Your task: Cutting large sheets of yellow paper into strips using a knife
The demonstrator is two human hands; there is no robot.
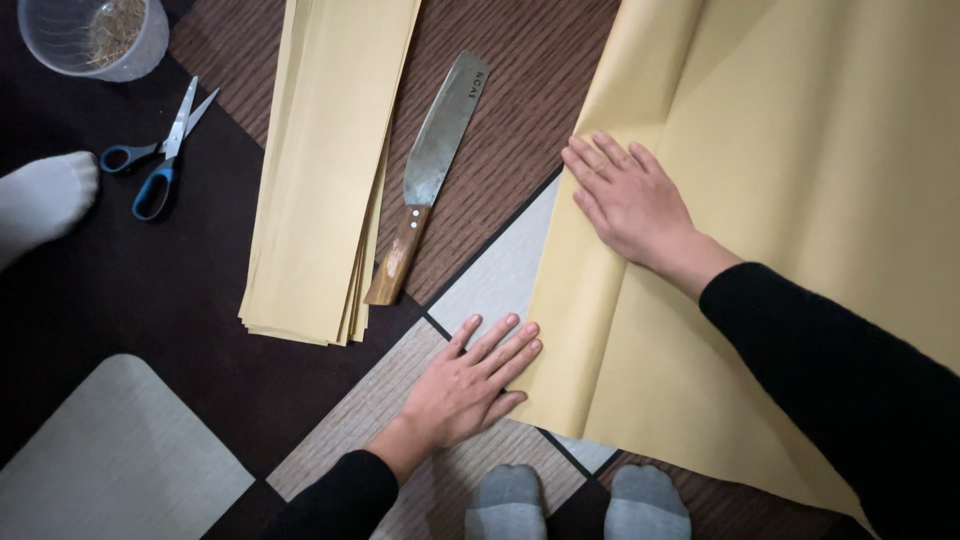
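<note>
A large yellow paper sheet (800, 150) lies folded on the floor at the right. My right hand (625, 200) presses flat on its folded left edge, fingers together and pointing up-left. My left hand (470, 385) lies flat on the floor beside the sheet's lower left corner, fingertips touching the fold. Neither hand grips anything. A stack of cut yellow paper strips (325, 160) lies to the left. Between the stack and the sheet rests a broad knife (430, 170) with a wooden handle.
Blue-handled scissors (160, 150) lie at upper left near a clear plastic cup (95, 35) holding dry fibres. A socked foot (45, 200) shows at the left edge, and my two grey-socked feet (575, 500) at the bottom. A grey mat (110, 460) sits lower left.
</note>
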